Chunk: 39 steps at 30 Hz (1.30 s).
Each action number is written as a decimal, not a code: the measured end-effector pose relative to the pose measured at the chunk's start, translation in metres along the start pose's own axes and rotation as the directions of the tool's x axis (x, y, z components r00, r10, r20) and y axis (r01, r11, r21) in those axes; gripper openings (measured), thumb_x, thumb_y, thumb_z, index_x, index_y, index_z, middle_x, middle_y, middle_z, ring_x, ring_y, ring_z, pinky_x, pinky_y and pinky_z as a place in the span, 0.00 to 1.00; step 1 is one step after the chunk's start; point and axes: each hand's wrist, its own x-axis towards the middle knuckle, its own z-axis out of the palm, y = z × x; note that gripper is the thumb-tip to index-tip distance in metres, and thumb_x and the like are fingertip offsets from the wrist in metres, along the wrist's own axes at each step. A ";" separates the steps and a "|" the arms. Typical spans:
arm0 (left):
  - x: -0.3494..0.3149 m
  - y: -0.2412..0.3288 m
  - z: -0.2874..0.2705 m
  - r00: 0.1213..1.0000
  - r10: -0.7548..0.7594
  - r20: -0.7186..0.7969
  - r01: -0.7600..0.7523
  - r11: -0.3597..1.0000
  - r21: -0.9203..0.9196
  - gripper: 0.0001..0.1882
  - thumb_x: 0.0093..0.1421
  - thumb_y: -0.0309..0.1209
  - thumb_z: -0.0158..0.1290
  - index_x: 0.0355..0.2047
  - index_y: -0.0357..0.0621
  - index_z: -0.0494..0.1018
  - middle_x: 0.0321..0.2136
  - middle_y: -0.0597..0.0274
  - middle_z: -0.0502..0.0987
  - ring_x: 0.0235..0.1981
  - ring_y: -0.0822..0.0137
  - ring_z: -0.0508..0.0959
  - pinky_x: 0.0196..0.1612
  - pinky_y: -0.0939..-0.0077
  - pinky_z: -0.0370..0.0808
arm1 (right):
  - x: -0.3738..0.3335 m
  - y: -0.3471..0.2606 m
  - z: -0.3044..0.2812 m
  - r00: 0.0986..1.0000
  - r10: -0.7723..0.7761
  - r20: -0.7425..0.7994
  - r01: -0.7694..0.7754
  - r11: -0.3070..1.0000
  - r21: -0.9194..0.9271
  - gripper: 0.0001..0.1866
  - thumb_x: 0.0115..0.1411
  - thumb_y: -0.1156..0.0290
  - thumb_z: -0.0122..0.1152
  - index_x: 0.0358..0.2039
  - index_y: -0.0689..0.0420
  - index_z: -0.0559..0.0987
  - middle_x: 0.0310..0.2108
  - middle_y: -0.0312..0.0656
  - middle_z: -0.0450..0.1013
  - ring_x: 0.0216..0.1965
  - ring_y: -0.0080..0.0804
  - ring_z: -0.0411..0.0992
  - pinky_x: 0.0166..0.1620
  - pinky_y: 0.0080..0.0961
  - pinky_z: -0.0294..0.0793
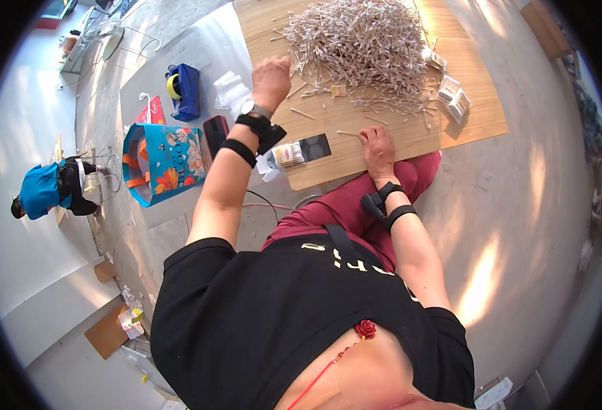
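A large heap of cotton swabs covers the far middle of the wooden table. My left hand is closed beside the heap's left edge; what its fingers hold, if anything, is hidden. Close to the table's front edge, my right hand pinches the end of a single cotton swab, which points left. Between my hands, nearer to me, a clear pack of cotton swabs lies beside a dark flat card. Several loose swabs are scattered in front of the heap.
Filled swab packs lie right of the heap. On the left are a blue tape dispenser, white crumpled plastic, a phone and a blue flowered bag. Another person in blue bends down at far left.
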 end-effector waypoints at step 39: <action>0.030 0.023 0.072 0.872 -0.360 0.331 0.365 0.930 0.050 0.19 0.53 0.44 0.61 0.37 0.43 0.86 0.40 0.44 0.86 0.45 0.46 0.86 0.50 0.56 0.82 | -0.002 0.001 0.001 0.992 0.108 0.066 -0.113 0.991 0.079 0.23 0.65 0.56 0.68 0.55 0.54 0.76 0.49 0.44 0.76 0.52 0.47 0.74 0.55 0.42 0.72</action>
